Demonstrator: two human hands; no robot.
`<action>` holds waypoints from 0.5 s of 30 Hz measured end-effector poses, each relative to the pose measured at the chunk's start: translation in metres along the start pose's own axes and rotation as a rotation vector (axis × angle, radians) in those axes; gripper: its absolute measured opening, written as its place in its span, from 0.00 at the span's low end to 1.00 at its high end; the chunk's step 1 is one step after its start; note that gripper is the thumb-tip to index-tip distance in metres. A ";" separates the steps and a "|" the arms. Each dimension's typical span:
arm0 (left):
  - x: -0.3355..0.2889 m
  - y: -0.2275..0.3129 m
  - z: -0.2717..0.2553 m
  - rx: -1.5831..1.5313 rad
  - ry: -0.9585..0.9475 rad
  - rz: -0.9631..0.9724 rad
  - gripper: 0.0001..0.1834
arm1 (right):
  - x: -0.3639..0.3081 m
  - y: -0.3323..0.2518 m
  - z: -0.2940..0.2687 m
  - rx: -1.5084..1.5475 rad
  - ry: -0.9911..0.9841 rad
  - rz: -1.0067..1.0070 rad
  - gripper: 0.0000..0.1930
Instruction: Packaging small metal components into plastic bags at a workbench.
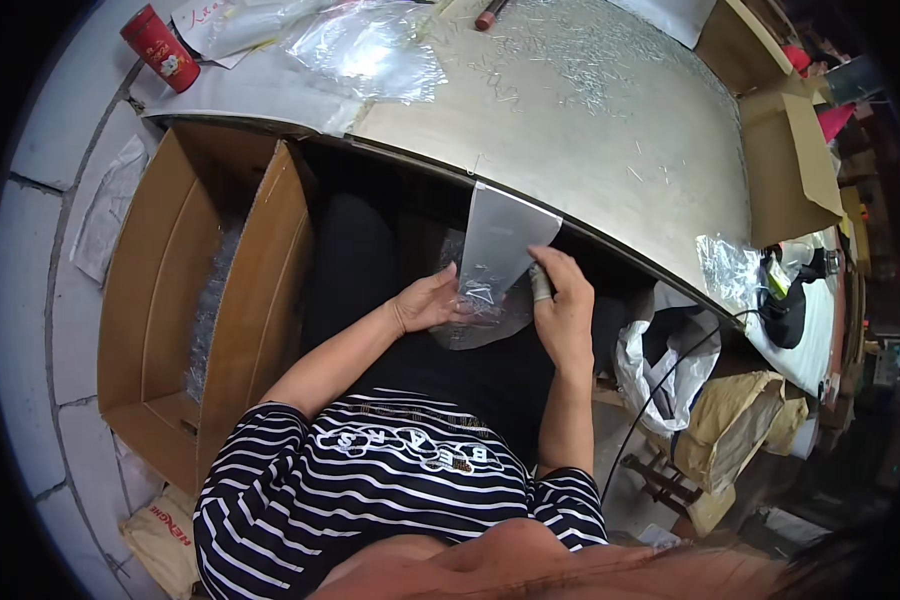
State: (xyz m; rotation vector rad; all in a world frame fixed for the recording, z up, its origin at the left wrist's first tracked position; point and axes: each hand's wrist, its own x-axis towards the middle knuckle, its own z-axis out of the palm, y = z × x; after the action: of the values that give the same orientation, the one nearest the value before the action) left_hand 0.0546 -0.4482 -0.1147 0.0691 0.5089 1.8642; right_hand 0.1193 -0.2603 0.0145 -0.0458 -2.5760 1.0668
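A clear plastic bag (510,235) hangs from the table's front edge down to my lap, with some small shiny pieces (480,292) low in it. My left hand (432,303) supports its lower left side, the thumb up and the other fingers partly seen through the plastic. At the bag's right edge is my right hand (567,300), its fingers bent and the tips against the plastic. A pale covering (540,282) wraps one of its digits.
Many small clear pieces (590,75) lie scattered across the metal tabletop (430,130). Clear bags (370,55) and a red can (160,48) are at the far left. An open cardboard box (255,300) stands left of me; a white bag (660,375) hangs at right, beside a black cable (650,400).
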 end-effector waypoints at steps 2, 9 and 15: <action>-0.002 -0.002 -0.007 -0.002 -0.024 0.017 0.35 | -0.010 0.003 -0.001 0.038 -0.030 0.043 0.15; -0.005 -0.016 -0.013 0.332 0.084 0.016 0.29 | -0.037 0.013 0.031 0.076 -0.544 -0.008 0.22; -0.007 -0.013 -0.004 0.375 0.175 0.021 0.24 | -0.024 0.001 0.024 0.108 -0.452 0.087 0.18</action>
State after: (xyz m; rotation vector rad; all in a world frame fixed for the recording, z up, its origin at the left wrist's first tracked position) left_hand 0.0677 -0.4527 -0.1219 0.1623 0.9785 1.7831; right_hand 0.1333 -0.2801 -0.0095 0.1262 -2.9260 1.3804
